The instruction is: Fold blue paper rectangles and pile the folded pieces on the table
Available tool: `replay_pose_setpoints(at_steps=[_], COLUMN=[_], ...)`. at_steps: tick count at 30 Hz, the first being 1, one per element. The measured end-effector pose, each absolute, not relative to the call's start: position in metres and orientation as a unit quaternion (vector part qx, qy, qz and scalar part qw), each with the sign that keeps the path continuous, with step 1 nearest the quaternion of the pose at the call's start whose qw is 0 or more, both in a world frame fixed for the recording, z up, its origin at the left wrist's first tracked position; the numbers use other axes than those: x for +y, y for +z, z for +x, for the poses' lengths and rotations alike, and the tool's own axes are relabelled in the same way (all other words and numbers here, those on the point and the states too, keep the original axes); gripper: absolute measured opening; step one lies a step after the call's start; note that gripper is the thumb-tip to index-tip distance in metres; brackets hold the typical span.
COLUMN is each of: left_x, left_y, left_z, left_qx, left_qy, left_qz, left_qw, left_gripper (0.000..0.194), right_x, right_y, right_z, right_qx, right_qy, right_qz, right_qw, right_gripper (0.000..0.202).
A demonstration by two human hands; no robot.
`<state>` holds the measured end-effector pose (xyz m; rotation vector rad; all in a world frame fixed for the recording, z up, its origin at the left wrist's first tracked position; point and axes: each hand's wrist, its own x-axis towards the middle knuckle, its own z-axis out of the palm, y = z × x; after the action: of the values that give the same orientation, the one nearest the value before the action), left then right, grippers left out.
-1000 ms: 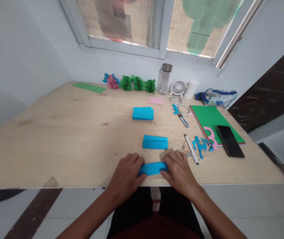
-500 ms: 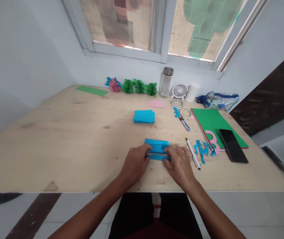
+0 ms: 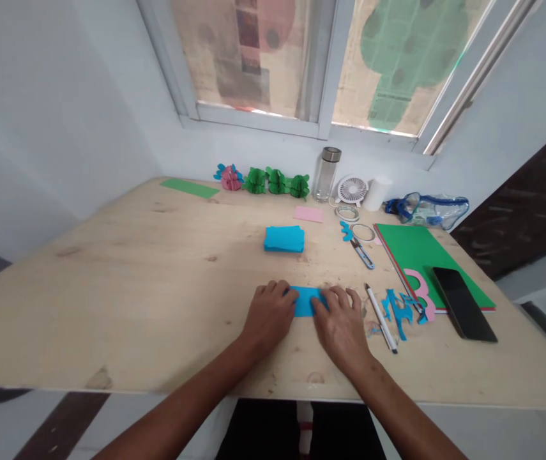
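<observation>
Left hand point(image 3: 270, 314), right hand point(image 3: 342, 326) curled over opposite ends of blue rectangular paper point(image 3: 304, 303) on pale wooden table point(image 3: 158, 300); whether gripping, cannot tell. Apparently aligning step; next move calls for even edges.

Backlit window point(image 3: 333, 70) — soft, even light, faint shadows — edges stretched.

The left hand point(image 3: 271, 314) and right hand point(image 3: 342, 327) rest on opposite ends of a blue strip point(image 3: 305, 303) on the table point(image 3: 133, 287), with a blue stack point(image 3: 284, 239) farther off, a pen point(image 3: 382, 319) and phone point(image 3: 464, 304) at right, and a bottle point(image 3: 327, 176) beside a fan point(image 3: 352, 190) at far centre.
</observation>
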<state>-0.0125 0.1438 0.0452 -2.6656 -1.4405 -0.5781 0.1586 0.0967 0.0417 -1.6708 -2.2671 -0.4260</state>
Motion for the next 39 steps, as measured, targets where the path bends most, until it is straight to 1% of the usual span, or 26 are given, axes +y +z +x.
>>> replay_pose_setpoints(at_steps=[5,8,9,11,13,18,24,30,35,39], left_x=[0.197,0.24,0.251,0.269,0.279,0.29,0.3,0.305,0.298,0.261], left_y=[0.057,0.057,0.056,0.051,0.046,0.038,0.041,0.039,0.042,0.051], left_z=[-0.025,-0.027,-0.027,-0.029,-0.033,-0.047,-0.054,-0.06,-0.06,-0.055], left_qx=[-0.488,-0.494,-0.494,-0.491,-0.486,-0.467,-0.457,-0.468,-0.491,-0.484], left_qy=[-0.189,-0.166,-0.156,-0.136,-0.116,-0.081,-0.085,-0.132,-0.225,-0.322], left_qz=[-0.85,-0.851,-0.852,-0.858,-0.864,-0.88,-0.885,-0.873,-0.841,-0.814], left_qw=[0.058,0.069,0.07,0.069,0.063,0.036,-0.01,-0.046,-0.044,-0.028], left_gripper=[0.023,0.021,0.023,0.032,0.035,0.035,0.034,0.033,0.035,0.021], right_x=[0.097,0.097,0.097,0.097,0.096,0.095,0.095,0.094,0.094,0.092], right_y=[0.041,0.041,0.041,0.042,0.041,0.041,0.041,0.041,0.042,0.042], right_z=[0.159,0.159,0.159,0.159,0.159,0.16,0.161,0.162,0.161,0.161], right_qx=[-0.786,-0.783,-0.782,-0.78,-0.781,-0.782,-0.782,-0.784,-0.783,-0.783], right_qy=[-0.143,-0.14,-0.139,-0.136,-0.132,-0.123,-0.122,-0.116,-0.115,-0.112], right_qz=[-0.578,-0.582,-0.583,-0.584,-0.583,-0.585,-0.587,-0.586,-0.586,-0.583], right_qw=[0.163,0.171,0.173,0.178,0.182,0.179,0.171,0.17,0.176,0.187], right_gripper=[0.018,0.018,0.018,0.02,0.021,0.022,0.021,0.021,0.021,0.022])
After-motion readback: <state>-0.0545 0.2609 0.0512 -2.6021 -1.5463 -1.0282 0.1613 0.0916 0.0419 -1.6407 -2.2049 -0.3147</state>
